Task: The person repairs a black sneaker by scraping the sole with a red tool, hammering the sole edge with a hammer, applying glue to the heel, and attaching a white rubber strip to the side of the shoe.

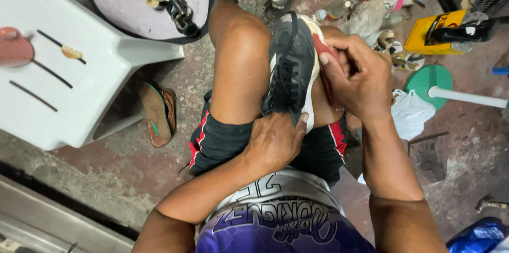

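Partly hidden: shoe (290,67) behind right hand (356,80).

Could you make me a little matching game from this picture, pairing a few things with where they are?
Things:
1. black sports shoe
2. brown flip-flop
3. yellow box
4. white plastic chair

Places:
A. on the floor at the right, beside a green disc
B. held between the knees by both hands
C. standing at the left of the person's leg
D. lying on the floor under the chair's edge

Pairs: 1-B, 2-D, 3-A, 4-C
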